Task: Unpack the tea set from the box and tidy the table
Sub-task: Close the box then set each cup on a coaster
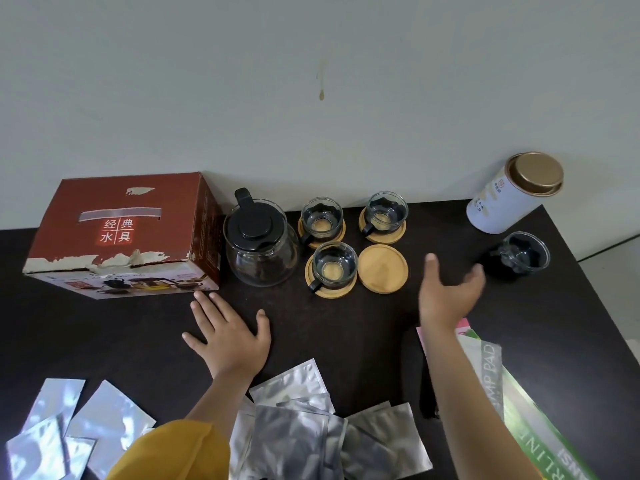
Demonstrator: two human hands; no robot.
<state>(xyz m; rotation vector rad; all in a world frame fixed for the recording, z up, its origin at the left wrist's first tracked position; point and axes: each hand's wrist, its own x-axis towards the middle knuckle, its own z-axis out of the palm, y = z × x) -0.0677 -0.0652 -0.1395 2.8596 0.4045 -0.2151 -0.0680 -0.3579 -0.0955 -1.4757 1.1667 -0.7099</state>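
My right hand (446, 299) hovers above the dark desk (346, 327) with its grip wide, fingers spread and holding nothing, near the one clear glass cup with a black handle (521, 256) that stands straight on the desk without a coaster. My left hand (230, 332) lies flat, palm down, grip wide too, fingertips just beside the front corner of the red cardboard tea-set box (121, 233). Between box and cups stands one round glass teapot with a black lid (259, 244). Right of it are four round bamboo coasters: three carry glass cups (334, 266), and one bare coaster (382, 269) lies beside them. One white cylindrical tin with a gold lid (516, 192) stands at the far right. Silver foil sachets (294, 427) lie scattered nearest me, too overlapped to count, and a green printed packet (540, 427) lies under my right forearm.
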